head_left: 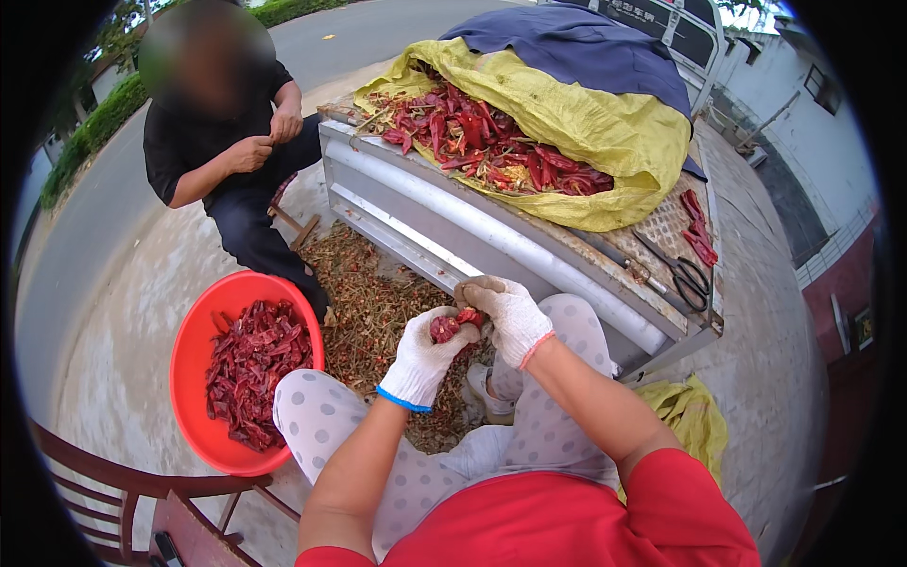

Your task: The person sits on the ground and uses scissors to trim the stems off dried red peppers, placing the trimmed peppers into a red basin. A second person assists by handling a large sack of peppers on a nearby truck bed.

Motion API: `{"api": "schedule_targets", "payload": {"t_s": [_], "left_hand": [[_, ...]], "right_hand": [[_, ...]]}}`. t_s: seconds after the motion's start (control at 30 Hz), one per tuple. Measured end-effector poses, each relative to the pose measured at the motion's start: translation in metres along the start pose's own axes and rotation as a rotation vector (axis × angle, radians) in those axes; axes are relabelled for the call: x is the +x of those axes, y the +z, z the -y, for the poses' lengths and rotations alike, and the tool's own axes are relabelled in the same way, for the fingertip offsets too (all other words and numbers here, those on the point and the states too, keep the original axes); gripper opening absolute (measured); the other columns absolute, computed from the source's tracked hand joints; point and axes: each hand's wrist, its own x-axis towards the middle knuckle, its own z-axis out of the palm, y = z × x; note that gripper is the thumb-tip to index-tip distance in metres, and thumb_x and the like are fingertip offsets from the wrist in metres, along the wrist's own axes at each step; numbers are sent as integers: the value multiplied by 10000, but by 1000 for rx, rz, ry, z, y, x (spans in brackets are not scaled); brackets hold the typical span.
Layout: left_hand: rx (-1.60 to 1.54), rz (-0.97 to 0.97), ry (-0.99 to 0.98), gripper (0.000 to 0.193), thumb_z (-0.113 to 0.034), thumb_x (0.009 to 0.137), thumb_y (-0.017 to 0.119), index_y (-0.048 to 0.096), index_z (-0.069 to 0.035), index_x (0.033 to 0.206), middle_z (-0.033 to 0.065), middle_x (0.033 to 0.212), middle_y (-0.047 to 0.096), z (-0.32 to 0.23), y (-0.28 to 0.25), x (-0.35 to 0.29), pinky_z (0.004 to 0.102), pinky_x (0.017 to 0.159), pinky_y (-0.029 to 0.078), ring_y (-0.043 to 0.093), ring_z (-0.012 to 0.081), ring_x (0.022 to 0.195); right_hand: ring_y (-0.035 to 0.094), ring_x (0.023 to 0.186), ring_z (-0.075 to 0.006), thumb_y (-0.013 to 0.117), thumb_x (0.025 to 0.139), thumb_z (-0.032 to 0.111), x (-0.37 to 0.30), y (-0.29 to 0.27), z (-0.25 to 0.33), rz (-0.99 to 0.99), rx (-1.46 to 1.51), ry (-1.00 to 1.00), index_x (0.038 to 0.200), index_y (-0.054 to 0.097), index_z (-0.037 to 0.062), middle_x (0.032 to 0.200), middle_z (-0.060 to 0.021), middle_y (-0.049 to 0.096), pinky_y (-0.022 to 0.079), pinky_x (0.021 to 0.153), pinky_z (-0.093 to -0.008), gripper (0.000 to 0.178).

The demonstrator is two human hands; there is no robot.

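Observation:
Both of my hands wear white knitted work gloves and meet above my lap. In my left hand (421, 361), whose cuff is blue, a wrinkled dried red chili pepper (444, 329) is gripped, bulging out beside the thumb. My right hand (515, 321), with a pink cuff and a soiled thumb and fingertips, pinches the other end of that pepper. Exactly how the right fingertips sit on it is partly hidden. Left of my knee stands a red plastic basin (178, 369) with many red chili peppers (255, 373) in it.
A truck bed (406, 203) ahead carries a yellow woven sack (624, 123) spilling chili peppers (472, 128). Black-handled scissors (693, 283) and a few peppers (697, 227) lie at its right. Stems and scraps (364, 302) cover the ground. Another person (227, 151) sits across, hands together. A wooden chair (132, 487) is lower left.

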Motion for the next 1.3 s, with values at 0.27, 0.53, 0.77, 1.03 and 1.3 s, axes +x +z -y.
{"api": "schedule_targets", "payload": {"t_s": [0.27, 0.53, 0.77, 1.03, 1.3], "left_hand": [[425, -88, 383, 217, -121, 753, 780, 698, -31, 933, 122, 798, 684, 10, -4, 5, 362, 698, 522, 663, 273, 730], [153, 45, 172, 236, -35, 742, 752, 674, -19, 965, 90, 862, 706, -19, 1, -10, 348, 759, 536, 675, 222, 810], [-531, 73, -65, 310, 39, 739, 675, 595, 17, 1037, 182, 993, 684, -5, -13, -3, 452, 873, 558, 674, 302, 921], [-773, 83, -116, 367, 57, 681, 673, 582, -28, 1027, 187, 982, 659, -12, -14, 2, 529, 884, 552, 649, 347, 961], [-727, 107, -155, 394, 90, 694, 660, 580, -20, 1063, 112, 912, 637, -15, -9, 5, 480, 868, 572, 646, 250, 867]], "right_hand": [[580, 684, -136, 571, 959, 120, 2, 11, 4, -62, 272, 231, 1117, 624, 19, 919, -52, 645, 380, 447, -220, 195], [516, 619, -127, 542, 930, 157, 41, -39, 18, -93, -203, 81, 1149, 613, 47, 839, -51, 602, 406, 522, -278, 255], [664, 786, -194, 585, 856, 191, 38, -35, 107, 146, -1242, -276, 1184, 643, 25, 996, -142, 704, 535, 737, -329, 372], [680, 889, -315, 618, 865, 206, 93, -89, 163, -82, -1536, -449, 1129, 699, 73, 958, -172, 713, 538, 805, -397, 307], [631, 1065, -371, 667, 841, 318, 119, -146, 190, -437, -1921, -289, 1156, 663, 77, 1086, -197, 684, 501, 920, -449, 397]]}}
